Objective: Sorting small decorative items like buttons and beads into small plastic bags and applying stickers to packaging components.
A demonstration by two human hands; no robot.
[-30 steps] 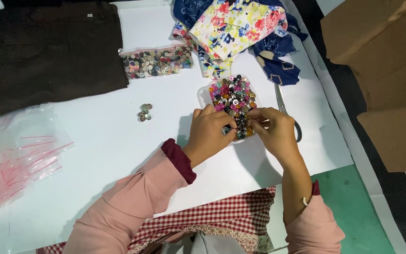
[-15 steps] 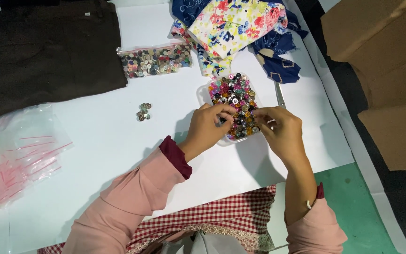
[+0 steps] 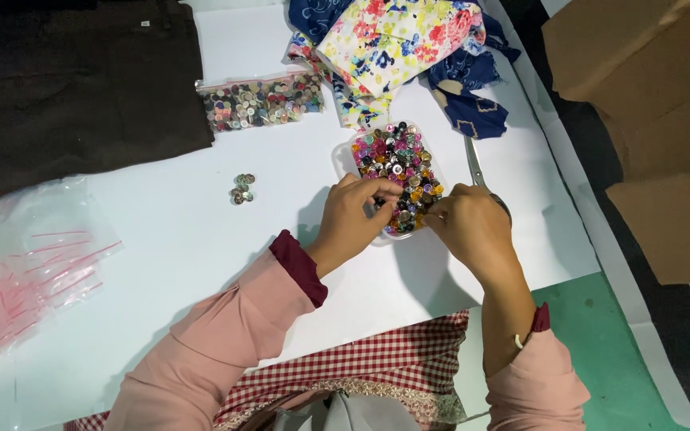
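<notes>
Both hands have barely shifted, still bent over the clear tray [image 3: 343,156] heaped with mixed colourful buttons [image 3: 397,164]. Left hand [image 3: 353,214] and right hand [image 3: 469,227] pinch fingertips together at its near end; what they grip is hidden. Far left, a bag of buttons [image 3: 261,102]; scissors [image 3: 477,169] lie partly covered on the right.

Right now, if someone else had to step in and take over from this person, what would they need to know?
Left hand: fingers bent, tips in the near end of the clear tray of mixed buttons; whether it holds one cannot be seen.
Right hand: fingertips at the tray's near right edge, among the buttons; any grip is hidden.
Around it: scissors lie just right of the tray, partly under the right hand. A small cluster of buttons sits loose on the white table. A clear bag of buttons lies farther back, by the floral fabrics.
Done: a few buttons set apart. Left: the tray is full.
</notes>
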